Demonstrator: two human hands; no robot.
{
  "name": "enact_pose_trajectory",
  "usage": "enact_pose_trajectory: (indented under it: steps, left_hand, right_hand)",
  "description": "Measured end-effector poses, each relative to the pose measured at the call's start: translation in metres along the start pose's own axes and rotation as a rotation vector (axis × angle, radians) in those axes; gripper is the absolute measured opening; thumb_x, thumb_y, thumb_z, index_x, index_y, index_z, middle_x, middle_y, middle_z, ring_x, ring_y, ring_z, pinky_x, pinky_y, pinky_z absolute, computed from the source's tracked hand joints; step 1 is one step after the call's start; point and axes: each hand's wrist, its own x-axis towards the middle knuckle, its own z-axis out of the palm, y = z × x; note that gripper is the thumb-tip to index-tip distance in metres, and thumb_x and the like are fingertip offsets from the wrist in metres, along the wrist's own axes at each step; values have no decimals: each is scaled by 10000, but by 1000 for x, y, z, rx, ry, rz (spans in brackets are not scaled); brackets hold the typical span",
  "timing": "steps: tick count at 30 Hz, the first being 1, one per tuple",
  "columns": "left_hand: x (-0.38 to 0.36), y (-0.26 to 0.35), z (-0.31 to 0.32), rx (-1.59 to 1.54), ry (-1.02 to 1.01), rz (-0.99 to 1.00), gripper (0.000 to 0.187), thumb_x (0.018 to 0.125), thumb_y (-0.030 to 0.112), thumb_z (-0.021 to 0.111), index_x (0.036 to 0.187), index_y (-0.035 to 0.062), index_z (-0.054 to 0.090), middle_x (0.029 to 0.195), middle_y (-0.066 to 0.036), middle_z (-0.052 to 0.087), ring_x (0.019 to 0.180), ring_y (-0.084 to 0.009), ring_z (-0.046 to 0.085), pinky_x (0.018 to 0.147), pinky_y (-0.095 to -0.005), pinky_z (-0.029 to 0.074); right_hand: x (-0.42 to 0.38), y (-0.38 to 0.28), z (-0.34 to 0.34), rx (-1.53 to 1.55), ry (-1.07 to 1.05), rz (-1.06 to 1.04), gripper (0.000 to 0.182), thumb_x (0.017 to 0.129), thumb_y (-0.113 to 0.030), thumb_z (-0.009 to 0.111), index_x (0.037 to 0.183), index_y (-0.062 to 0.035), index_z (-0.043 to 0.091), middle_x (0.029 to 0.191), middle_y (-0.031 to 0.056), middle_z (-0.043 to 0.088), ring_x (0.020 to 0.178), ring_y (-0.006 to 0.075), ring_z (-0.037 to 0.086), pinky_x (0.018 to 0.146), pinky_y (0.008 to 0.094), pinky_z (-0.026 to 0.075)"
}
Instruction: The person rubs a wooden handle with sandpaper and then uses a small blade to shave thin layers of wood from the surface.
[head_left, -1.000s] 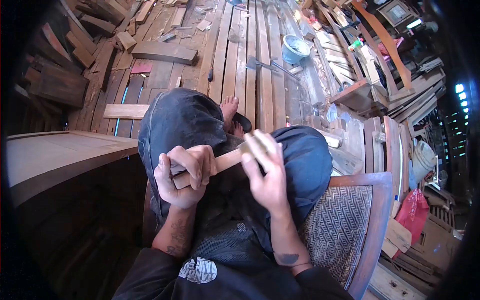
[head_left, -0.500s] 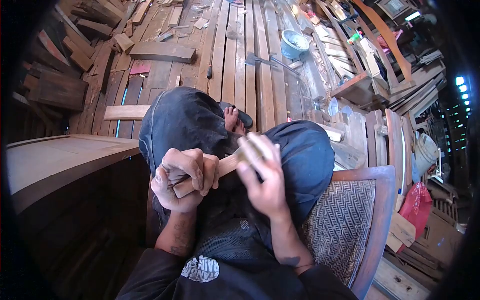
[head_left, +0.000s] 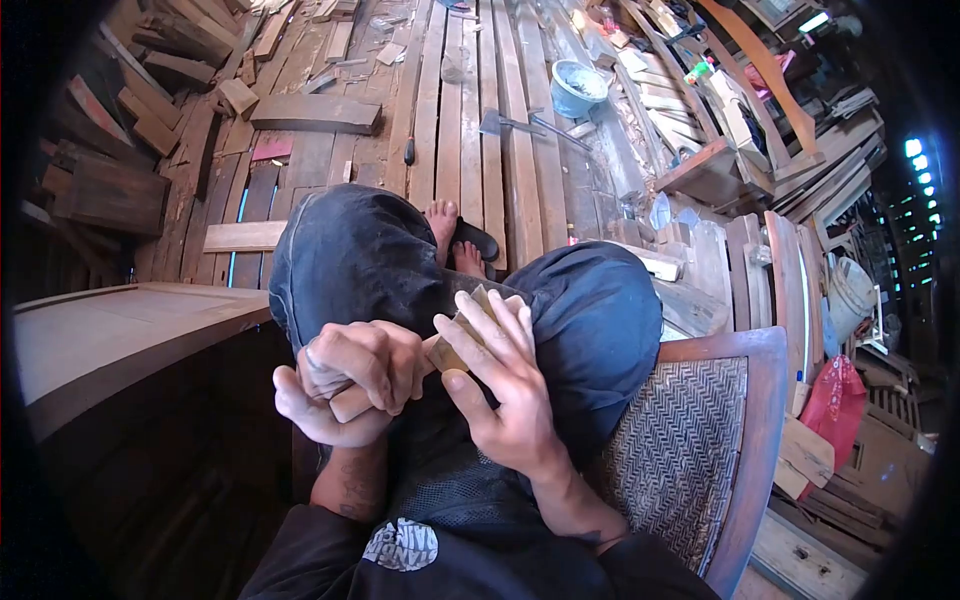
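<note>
My left hand (head_left: 350, 375) is closed round a slim piece of wood (head_left: 351, 403), whose squared end juts out below the fingers. My right hand (head_left: 505, 395) presses a yellowish-brown sheet that looks like sandpaper (head_left: 458, 352) against the far part of that wood. Its fingers lie fairly straight over the sheet, and the thumb is on the near side. Most of the wood's far end is hidden beneath the sheet and fingers. Both hands are above my lap, between my knees.
A woven-seat chair (head_left: 680, 440) is under me, with a pale wooden panel (head_left: 130, 325) to the left. On the plank floor lie an axe-like tool (head_left: 505, 122), a screwdriver-like tool (head_left: 409, 150) and a thick board (head_left: 315, 113). A bucket (head_left: 578, 88) stands farther off.
My right hand has moved slightly down and left along the wood, closer to my left hand. My left hand has shifted a little left and down, still gripping the wood.
</note>
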Motion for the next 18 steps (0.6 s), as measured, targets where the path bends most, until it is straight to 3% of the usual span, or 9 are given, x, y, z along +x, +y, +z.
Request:
enact_pose_trajectory:
  steps: [3,10,12,14,16,17,18]
  left_hand:
    - [-1,1,-3,-11,-46,40,823,1093,683,279,698,23,573,520,-63,525,394,-192,507,395,-322,470]
    - [0,3,4,58,-124,32,854,1105,686,249,707,17,601,523,-60,533,394,-193,507,389,-326,458]
    - [1,2,6,75,-96,49,874,1103,700,232,707,15,604,532,-55,530,401,-199,514,390,-328,451]
    - [4,4,4,52,-58,0,880,1099,715,174,737,38,605,556,-54,550,443,-191,521,483,-341,480]
    - [4,3,4,8,47,-17,873,1098,712,143,755,52,600,563,-51,554,462,-189,518,541,-347,494]
    - [4,5,6,-48,73,-28,854,1110,680,96,773,71,590,552,-48,548,461,-196,491,586,-360,491]
    - [4,6,9,-58,91,-37,852,1113,671,86,775,72,588,549,-45,542,458,-198,485,583,-359,490]
  right_hand:
    - [10,27,-1,-33,106,125,436,1066,-291,598,1432,-69,683,1519,200,609,1488,434,476,1279,579,217]
    - [0,4,-2,-1,34,-53,447,1042,-308,646,1439,-106,687,1540,186,585,1481,436,466,1262,613,236]
    - [5,29,3,19,165,80,440,1058,-302,633,1439,-85,681,1525,188,594,1462,450,477,1254,587,264]
    - [0,30,6,9,171,135,443,1068,-304,620,1446,-80,674,1542,196,574,1472,455,462,1250,599,266]
    - [0,7,6,-8,122,23,443,1069,-290,620,1455,-80,668,1563,209,548,1478,455,453,1248,600,270]
    - [2,2,7,-26,128,-18,436,1069,-239,595,1428,-3,668,1521,240,587,1453,458,497,1259,554,281]
    - [3,6,7,-19,147,8,435,1071,-238,591,1427,-1,668,1521,240,587,1453,457,497,1259,553,282]
